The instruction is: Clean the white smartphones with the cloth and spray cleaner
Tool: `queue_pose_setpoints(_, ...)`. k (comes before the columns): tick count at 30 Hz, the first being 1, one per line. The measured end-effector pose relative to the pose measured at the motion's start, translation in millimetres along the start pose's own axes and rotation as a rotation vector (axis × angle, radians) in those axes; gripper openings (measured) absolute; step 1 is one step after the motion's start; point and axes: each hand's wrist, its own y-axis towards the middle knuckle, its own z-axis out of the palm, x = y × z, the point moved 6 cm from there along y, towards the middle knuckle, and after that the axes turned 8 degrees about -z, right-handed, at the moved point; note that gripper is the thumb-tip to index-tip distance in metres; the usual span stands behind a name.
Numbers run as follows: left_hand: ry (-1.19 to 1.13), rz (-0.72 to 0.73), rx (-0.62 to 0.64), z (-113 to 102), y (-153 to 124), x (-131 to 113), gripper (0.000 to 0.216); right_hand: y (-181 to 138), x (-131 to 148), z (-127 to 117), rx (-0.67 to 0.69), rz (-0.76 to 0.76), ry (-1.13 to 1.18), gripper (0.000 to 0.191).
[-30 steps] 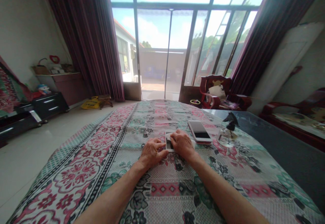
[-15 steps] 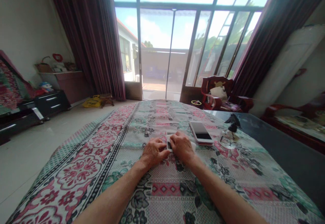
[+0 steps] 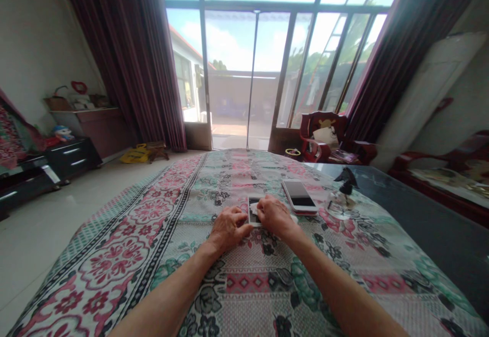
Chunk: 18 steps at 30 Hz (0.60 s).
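Note:
A phone with a white frame and dark screen lies flat on the patterned cloth, mostly covered by my hands. My left hand holds its left edge, thumb at the near corner and fingers curled beside it. On the screen, my right hand is closed on a white tissue or cloth, part of which sticks out to the right of the hand. Just to the right lies another white phone, apparently on top of a pinkish flat thing. Farther right stands a clear spray bottle with a black nozzle.
The flowered tablecloth spreads over the table, with a dark glossy surface along its right. Beyond stand a red wooden chair, glass doors and dark curtains. A yellow bag sits on the floor at left.
My right hand has shifted slightly on the phone, and more of the white tissue now shows over the dark screen. My left hand keeps its hold; the whole view has moved a little.

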Motion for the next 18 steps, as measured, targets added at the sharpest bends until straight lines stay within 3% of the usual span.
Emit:
queue_pose_setpoints(8,-0.014,0.004,-0.001,-1,0,0,0.010,0,-12,-2,-0.016,0.045,-0.047,0.023)
queue_pose_setpoints(14,0.005,0.011,-0.006,1,0,3,0.010,-3,21,3,-0.075,-0.168,-0.057,0.028)
queue_pose_setpoints(18,0.017,0.014,-0.015,1,0,4,0.012,1,21,8,-0.087,-0.195,-0.026,0.028)
